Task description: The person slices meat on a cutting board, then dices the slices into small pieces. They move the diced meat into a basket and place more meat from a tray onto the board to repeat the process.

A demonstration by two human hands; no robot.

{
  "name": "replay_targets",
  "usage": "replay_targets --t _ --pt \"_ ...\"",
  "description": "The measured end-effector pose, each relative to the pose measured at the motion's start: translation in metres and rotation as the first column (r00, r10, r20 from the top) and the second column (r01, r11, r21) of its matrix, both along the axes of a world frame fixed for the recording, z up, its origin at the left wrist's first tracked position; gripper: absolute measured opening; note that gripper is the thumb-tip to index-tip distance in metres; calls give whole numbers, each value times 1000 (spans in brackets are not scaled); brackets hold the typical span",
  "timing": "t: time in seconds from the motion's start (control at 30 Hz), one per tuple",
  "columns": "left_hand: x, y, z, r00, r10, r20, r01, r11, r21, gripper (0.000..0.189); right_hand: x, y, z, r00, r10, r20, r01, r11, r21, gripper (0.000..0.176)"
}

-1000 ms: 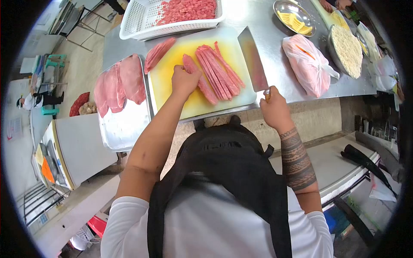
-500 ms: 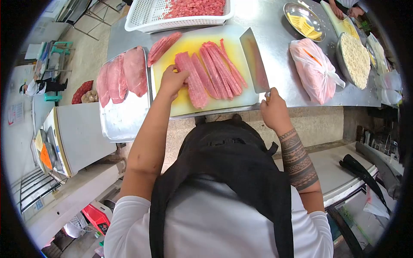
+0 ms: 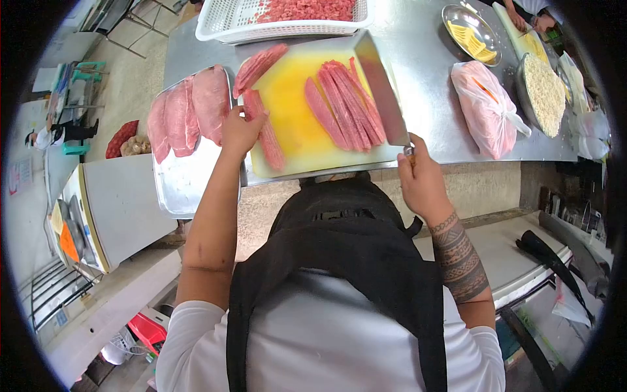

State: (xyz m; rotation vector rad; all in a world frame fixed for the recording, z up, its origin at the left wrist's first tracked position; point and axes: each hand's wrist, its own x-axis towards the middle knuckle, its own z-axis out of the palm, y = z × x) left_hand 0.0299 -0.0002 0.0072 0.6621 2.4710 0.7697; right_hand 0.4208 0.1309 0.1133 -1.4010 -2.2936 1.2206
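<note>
My left hand [image 3: 241,132] grips a long piece of raw meat [image 3: 271,145] at the left edge of the yellow-and-white cutting board [image 3: 290,124]. My right hand [image 3: 424,176] is closed round the handle of a cleaver [image 3: 382,88], whose broad blade lies over the board's right side. Between the hands, several long meat strips [image 3: 346,108] lie side by side on the board. Another piece of meat [image 3: 260,67] rests at the board's upper left corner, just above my left hand.
Left of the board, a metal tray [image 3: 179,189] holds large meat slices [image 3: 210,104]. Behind stands a white perforated basket [image 3: 225,26] of diced meat. To the right are a tied plastic bag [image 3: 486,111], a bowl of pale crumbs [image 3: 543,95] and a bowl with yellow strips [image 3: 470,40]. Another person's hand [image 3: 518,21] shows at far right.
My left hand has moved left with the piece of meat, away from the other strips to the board's left edge. The cleaver stays in my right hand, its blade tilted slightly more to the left.
</note>
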Motion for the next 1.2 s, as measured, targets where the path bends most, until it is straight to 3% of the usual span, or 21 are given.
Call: replay_targets --t 0.07,0.13,0.23,0.33,0.43,0.53,0.63,0.83,0.93,1.03,1.2 --pt "-3 -3 4 963 78 258 -112 987 118 55 -12 -16 1 996 91 -20 -91 995 40 43" --pt "-8 -9 2 835 93 542 -270 928 256 49 -23 -32 -2 986 169 8 -169 978 120 47" --pt "-17 -16 -1 803 -15 596 -181 946 268 42 -40 -50 -21 976 202 81 -213 965 151 46" --pt "-22 -18 -3 786 -63 615 -152 945 291 42 -53 -59 -6 976 189 109 -204 966 159 46" --pt "-21 -20 -7 811 -78 580 -130 942 308 43 -70 -70 35 985 172 -18 -160 947 278 48" --pt "-18 -19 -5 823 -76 562 -122 944 307 40 -84 -74 21 988 153 -28 -133 923 362 44" --pt "-16 -20 -12 840 -54 539 -141 939 314 42 -85 -64 -35 919 196 343 -255 958 135 39" --pt "-10 -19 -16 855 -23 518 -181 923 340 42 -82 -58 -37 921 180 344 -222 971 86 27" --pt "-11 -20 -22 862 -23 506 -174 925 337 41 -70 -39 -36 957 212 197 -228 972 64 24" --pt "-12 -19 -22 867 -26 498 -166 926 338 40 -67 -28 -29 956 214 201 -213 977 -27 25" --pt "-9 -19 -20 890 -13 455 -157 929 334 40 -96 -76 -42 851 214 479 -303 946 114 24"
